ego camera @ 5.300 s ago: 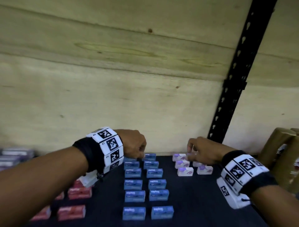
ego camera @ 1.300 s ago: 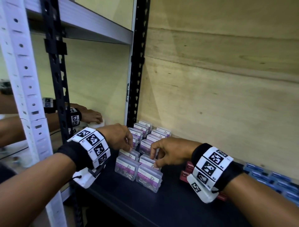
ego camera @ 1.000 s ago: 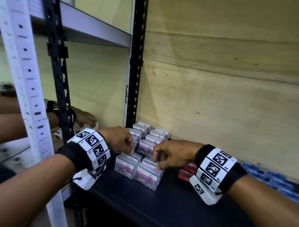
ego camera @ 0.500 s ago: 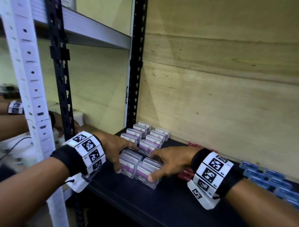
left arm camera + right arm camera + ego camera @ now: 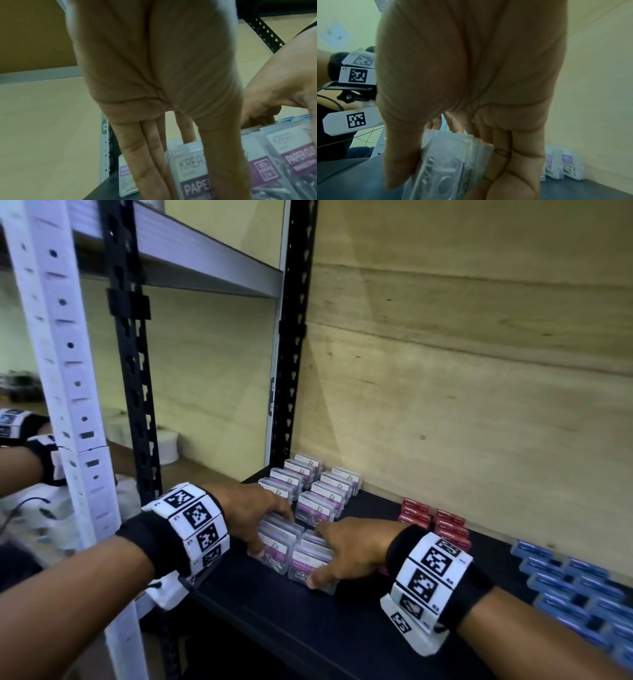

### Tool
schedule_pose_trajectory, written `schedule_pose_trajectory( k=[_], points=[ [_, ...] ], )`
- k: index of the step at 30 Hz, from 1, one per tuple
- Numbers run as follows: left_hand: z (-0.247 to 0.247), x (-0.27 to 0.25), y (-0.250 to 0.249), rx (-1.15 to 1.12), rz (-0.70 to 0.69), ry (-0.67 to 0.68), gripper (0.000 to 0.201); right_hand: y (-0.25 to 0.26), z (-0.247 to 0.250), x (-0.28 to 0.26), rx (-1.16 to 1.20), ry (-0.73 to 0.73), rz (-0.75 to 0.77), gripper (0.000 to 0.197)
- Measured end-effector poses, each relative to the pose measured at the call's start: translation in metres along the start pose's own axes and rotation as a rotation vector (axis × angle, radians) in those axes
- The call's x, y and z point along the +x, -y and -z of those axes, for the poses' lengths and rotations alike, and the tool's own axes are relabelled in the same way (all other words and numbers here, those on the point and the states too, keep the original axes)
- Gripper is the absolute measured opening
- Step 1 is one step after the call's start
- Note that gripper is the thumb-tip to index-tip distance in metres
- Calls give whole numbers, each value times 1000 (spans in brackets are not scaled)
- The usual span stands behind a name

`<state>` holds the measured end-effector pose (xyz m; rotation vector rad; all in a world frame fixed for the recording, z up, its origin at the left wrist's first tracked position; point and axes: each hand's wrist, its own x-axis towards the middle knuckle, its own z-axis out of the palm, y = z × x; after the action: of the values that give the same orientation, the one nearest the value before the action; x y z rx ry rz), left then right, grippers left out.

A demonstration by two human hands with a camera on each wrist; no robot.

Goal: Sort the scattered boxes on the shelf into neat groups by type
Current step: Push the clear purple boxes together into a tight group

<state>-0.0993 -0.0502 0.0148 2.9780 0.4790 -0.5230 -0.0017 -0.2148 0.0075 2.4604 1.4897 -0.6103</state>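
Hands down on the front pair: your left hand (image 5: 251,517) clasps the left paper-clip box (image 5: 275,542), thumb on its front, fingers over the back; your right hand (image 5: 346,549) grips the right paper-clip box (image 5: 308,563) the same way. Beyond your fingers stand two rows of matching clear boxes (image 5: 313,486) on the dark shelf (image 5: 274,611). Right of your right wrist, red boxes (image 5: 442,523), then blue boxes (image 5: 575,583).

Clear paper-clip boxes (image 5: 310,563) with purple labels stand upright in two rows at the shelf's (image 5: 274,611) left end (front pair touching); red boxes (image 5: 448,525) beside them, blue boxes (image 5: 575,580) farther right, also in rows.
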Motion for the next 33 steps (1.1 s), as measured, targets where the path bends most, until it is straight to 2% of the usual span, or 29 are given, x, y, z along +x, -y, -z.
schedule_pose_trajectory(
  k=[3, 10, 14, 16, 18, 21, 24, 33],
  points=[
    [0, 1, 0, -1, -6, -1, 72, 2, -1, 1, -26, 6, -10, 88],
    [1, 2, 2, -44, -27, 40, 76, 6, 2, 1, -59, 38, -25, 76],
    [14, 2, 7, -41, -44, 138, 91, -1, 8, 4, -24, 86, -22, 100],
    [23, 2, 15, -122, -33, 138, 94, -4, 17, 4, -8, 54, 0, 102],
    [31, 5, 23, -207, -36, 65, 82, -9, 28, 6, 10, -26, 20, 92],
    [41, 16, 33, -233, -38, -113, 55, -17, 42, 17, 8, -180, 18, 66],
    [46, 32, 40, -193, -24, -218, 38, -23, 49, 32, -47, -233, 6, 49],
    [36, 69, 53, -105, 8, -180, 23, -29, 51, 66, -49, -231, 29, 36]
  ],
)
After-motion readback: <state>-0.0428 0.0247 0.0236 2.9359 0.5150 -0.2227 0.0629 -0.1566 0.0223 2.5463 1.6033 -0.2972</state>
